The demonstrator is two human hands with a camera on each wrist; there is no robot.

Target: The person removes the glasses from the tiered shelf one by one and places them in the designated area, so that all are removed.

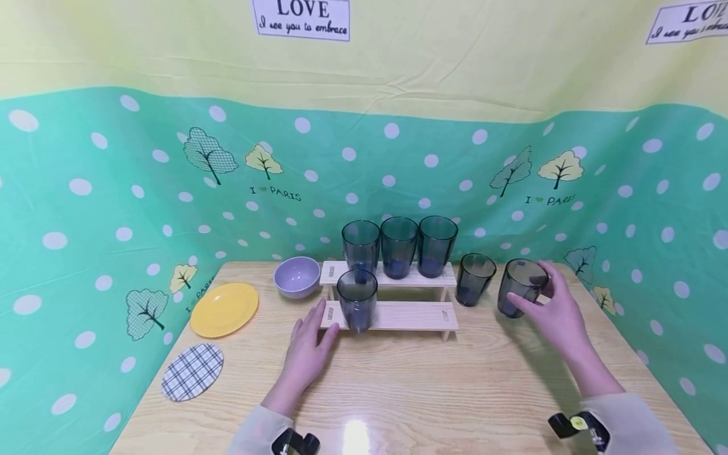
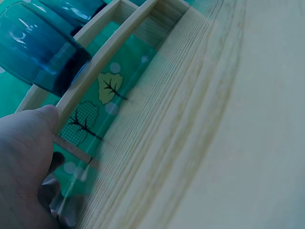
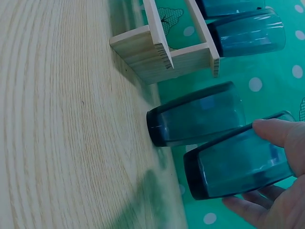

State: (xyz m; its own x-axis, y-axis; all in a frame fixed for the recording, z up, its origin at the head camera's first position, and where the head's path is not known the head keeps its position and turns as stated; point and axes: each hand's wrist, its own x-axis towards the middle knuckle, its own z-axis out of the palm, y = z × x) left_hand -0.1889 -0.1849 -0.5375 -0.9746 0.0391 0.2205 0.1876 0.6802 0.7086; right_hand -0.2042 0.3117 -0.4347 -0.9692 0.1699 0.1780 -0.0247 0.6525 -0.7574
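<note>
A two-step wooden rack [image 1: 406, 316] stands mid-table. Three blue-grey tumblers [image 1: 399, 246] stand in a row on its upper step, and one tumbler [image 1: 357, 300] stands at the left end of the lower step. Right of the rack, a tumbler [image 1: 474, 279] stands on the table. My right hand [image 1: 537, 294] grips the rightmost tumbler [image 1: 520, 287], thumb on one side and fingers on the other [image 3: 233, 167]; it leans slightly. My left hand [image 1: 311, 338] lies flat on the table, fingers straight, at the lower step's left end [image 2: 95, 76].
A lilac bowl [image 1: 297, 276] sits left of the rack. A yellow plate [image 1: 224, 308] and a plaid coaster [image 1: 192, 371] lie near the table's left edge. A green dotted cloth [image 1: 114, 208] walls the table at the back and both sides.
</note>
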